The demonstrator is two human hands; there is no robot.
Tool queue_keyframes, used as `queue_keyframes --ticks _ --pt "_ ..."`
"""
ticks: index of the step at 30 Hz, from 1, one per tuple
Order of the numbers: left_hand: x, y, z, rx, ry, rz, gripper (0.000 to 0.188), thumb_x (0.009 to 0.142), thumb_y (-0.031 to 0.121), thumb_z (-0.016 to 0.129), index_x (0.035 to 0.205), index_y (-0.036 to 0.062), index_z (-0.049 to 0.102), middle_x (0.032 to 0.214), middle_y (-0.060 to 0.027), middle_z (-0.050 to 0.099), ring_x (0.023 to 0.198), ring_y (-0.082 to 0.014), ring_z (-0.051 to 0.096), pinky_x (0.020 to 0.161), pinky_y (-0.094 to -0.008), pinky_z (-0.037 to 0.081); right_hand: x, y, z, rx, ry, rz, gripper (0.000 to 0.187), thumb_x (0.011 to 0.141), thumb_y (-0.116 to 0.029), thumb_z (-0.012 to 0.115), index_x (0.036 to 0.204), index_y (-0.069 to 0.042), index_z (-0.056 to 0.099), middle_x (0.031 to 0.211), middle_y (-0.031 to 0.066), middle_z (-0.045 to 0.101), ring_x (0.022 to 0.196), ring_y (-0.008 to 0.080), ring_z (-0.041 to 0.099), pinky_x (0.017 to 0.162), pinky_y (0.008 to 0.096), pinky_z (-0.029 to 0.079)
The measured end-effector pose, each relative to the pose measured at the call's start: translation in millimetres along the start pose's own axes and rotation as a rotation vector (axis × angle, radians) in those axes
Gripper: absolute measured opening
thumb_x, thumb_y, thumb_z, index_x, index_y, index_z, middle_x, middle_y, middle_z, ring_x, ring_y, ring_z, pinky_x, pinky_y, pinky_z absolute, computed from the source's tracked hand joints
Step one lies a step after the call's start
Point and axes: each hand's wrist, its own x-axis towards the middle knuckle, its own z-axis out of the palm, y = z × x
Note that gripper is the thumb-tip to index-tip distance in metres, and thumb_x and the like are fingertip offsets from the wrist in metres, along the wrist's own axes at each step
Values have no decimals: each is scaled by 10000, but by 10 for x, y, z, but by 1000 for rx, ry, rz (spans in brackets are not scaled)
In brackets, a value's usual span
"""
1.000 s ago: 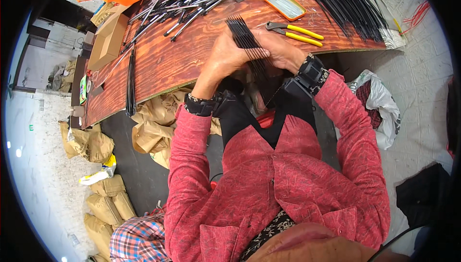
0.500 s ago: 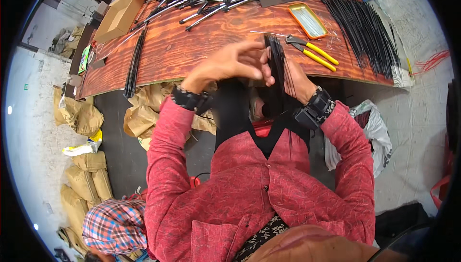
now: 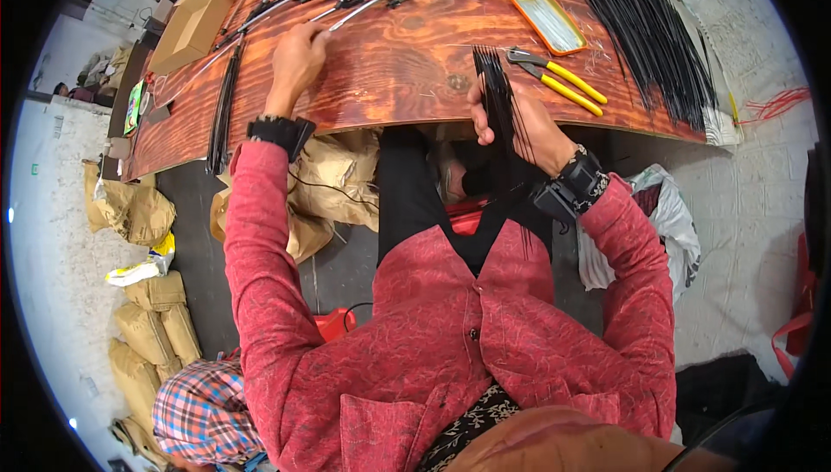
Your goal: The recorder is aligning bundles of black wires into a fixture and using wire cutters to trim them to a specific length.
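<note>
My left hand (image 3: 299, 58) reaches over the wooden table, with thumb and fingertips closed on the near end of a silver-and-black rod (image 3: 355, 15) from the pile at the back. In front of my body, my right hand (image 3: 532, 126) is wrapped round a bundle of thin black strips (image 3: 495, 91). Their upper ends fan out above the fingers, and a few long ones trail down past the wrist. Pliers (image 3: 563, 81) with yellow handles lie just beyond that hand.
A cardboard box (image 3: 197, 26) stands at the back left, near a narrow black bundle (image 3: 227, 109). An orange-rimmed tray (image 3: 550, 20) holds thin clear pieces. Many black strips (image 3: 649, 48) lie at the right. Below left, a person in a plaid head covering (image 3: 208, 411) is near brown sacks (image 3: 156, 333).
My left hand has left the black bundle and moved left and away to a rod in the pile. My right hand keeps holding the bundle. The whole view has shifted slightly.
</note>
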Motion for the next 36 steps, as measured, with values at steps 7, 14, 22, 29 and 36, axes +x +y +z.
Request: queue_keyframes --ticks 7,14,22,29,36 --pt "-274 476 -194 -1019 171 -491 258 994 288 578 1002 41 652 754 -28 587 617 -94 532 570 -253 457 -42 -16 -130 -25 39 -46 305 1024 -310 393 1023 -41 537 725 48 562 581 138 557 581 273 505" --pt "-349 848 -1016 -1508 327 -599 253 1001 304 574 908 69 578 677 24 473 532 -70 425 517 -226 393 -129 7 -117 -26 67 -45 312 1029 -320 387 1022 -46 537 731 47 561 586 138 558 577 277 510" --pt "-402 1158 -1327 -1444 109 -433 246 1001 296 578 873 88 549 581 44 411 531 -60 419 535 -235 388 -83 -45 -136 -48 47 -81 326 1039 -322 365 1025 -48 541 718 44 553 577 139 548 583 286 509" --pt "-163 906 -1468 -1826 300 -339 257 1011 315 552 909 83 593 584 10 497 586 -80 531 577 -234 417 38 6 -132 -43 53 -154 333 1042 -339 360 1025 -63 545 697 40 534 556 140 524 560 301 474" --pt "-808 1130 -1289 -1412 -89 -357 211 970 288 600 984 78 588 780 -33 668 722 -122 656 610 -225 468 -50 -1 -229 9 50 -102 322 1023 -387 461 1012 -75 539 718 54 554 541 148 528 525 296 467"
